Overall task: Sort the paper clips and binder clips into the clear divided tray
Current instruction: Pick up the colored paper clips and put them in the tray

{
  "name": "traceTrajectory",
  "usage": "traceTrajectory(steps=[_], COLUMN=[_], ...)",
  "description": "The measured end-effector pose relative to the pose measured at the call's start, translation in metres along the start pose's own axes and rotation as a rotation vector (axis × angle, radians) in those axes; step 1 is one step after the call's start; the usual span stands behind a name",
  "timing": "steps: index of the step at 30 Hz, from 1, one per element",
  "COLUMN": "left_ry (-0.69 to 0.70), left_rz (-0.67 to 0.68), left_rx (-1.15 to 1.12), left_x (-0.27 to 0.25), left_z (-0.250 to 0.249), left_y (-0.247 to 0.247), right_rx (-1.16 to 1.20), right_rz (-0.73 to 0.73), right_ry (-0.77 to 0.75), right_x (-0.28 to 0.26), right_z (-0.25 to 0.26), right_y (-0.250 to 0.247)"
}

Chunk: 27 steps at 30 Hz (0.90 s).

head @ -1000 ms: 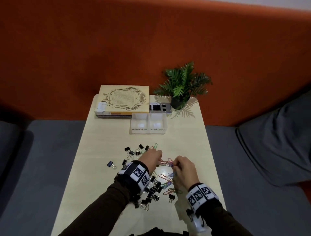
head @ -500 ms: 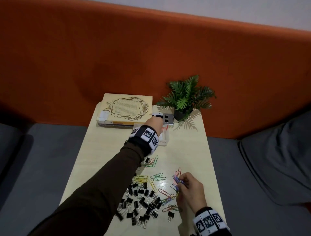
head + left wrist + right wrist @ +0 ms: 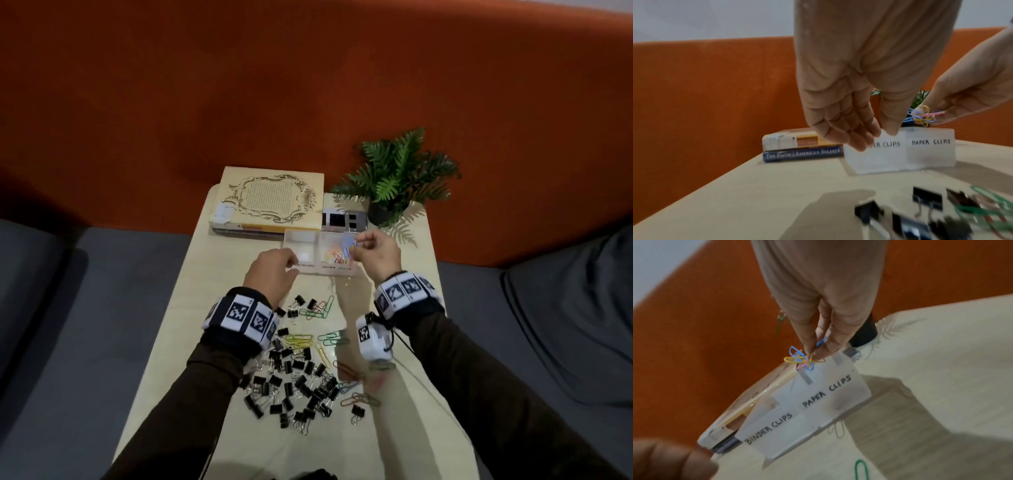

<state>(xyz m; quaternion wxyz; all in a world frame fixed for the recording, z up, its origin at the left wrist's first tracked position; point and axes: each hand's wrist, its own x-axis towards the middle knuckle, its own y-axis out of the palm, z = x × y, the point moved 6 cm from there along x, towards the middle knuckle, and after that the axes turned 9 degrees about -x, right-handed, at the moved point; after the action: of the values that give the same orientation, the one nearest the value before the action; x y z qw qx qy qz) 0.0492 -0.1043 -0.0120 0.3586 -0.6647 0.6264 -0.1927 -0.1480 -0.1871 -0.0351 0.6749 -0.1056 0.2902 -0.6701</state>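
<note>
The clear divided tray (image 3: 291, 233) stands at the far middle of the table, with hand-written labels BINDER CLIPS on the left and PAPER CLIPS (image 3: 930, 142) on the right. My right hand (image 3: 356, 245) pinches a bunch of coloured paper clips (image 3: 347, 243) just above the right compartment, where a few clips (image 3: 338, 257) lie. The wrist views show the same bunch (image 3: 797, 360) between thumb and fingertips (image 3: 937, 116). My left hand (image 3: 291, 267) hovers at the tray's front left with its fingers (image 3: 857, 139) loosely curled and empty. A heap of black binder clips (image 3: 294, 387) and loose paper clips (image 3: 318, 310) lies nearer me.
Two stacked books (image 3: 274, 198) sit behind the tray on the left. A small grey device (image 3: 344, 221) and a potted fern (image 3: 394, 181) stand behind it on the right. The narrow table (image 3: 212, 308) sits between grey cushions, with an orange backrest beyond.
My right hand has carried the paper clip bunch from the near pile up over the tray's right compartment. My left hand has drawn back from over the tray to its front left.
</note>
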Motion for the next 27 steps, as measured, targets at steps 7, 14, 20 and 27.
traceTrajectory(steps=[7,14,20,27], left_ry=[-0.098,0.144,0.09,0.102], left_rz=[0.069,0.221,0.417,0.309], left_rx=[0.017,0.324,0.57,0.547], left_x=[-0.026,-0.034,-0.043,-0.042], left_z=[0.045,0.033,0.048,0.043], left_y=[0.018,0.064,0.08,0.075], right_rx=[-0.145,-0.555,-0.99,-0.969], right_rz=[0.03,0.25,0.496,0.422], right_ry=[0.105,-0.433,-0.424,-0.492], right_x=[0.021,-0.081,-0.114,-0.125], right_z=[0.004,0.002,-0.068,-0.057], right_y=[0.028,0.044,0.059,0.068])
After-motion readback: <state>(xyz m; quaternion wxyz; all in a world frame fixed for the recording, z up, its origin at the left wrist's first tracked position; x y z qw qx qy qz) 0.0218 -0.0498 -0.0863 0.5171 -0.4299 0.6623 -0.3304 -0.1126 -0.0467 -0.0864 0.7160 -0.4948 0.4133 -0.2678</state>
